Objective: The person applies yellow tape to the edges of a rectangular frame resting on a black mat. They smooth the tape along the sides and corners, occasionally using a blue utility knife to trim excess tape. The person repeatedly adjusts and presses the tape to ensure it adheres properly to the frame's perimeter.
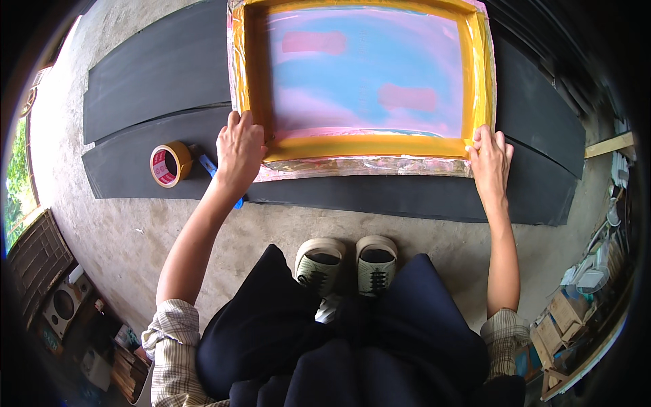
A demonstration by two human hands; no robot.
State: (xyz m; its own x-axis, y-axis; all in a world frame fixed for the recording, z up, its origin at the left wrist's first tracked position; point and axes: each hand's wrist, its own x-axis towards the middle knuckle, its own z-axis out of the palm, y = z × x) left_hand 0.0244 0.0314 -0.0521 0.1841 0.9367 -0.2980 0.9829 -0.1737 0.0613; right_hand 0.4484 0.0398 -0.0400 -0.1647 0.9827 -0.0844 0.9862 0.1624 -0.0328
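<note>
Frame (366,147) faces up, long axis running left to right

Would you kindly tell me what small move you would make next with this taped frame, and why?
I would probably smooth the yellow tape on the right side of the frame with the right hand: it looks wrinkled there, and that hand is at the near right corner, with the left hand at the near left.

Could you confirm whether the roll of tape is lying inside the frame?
No, the roll of tape rests on the black sheet, left of the frame.
</note>
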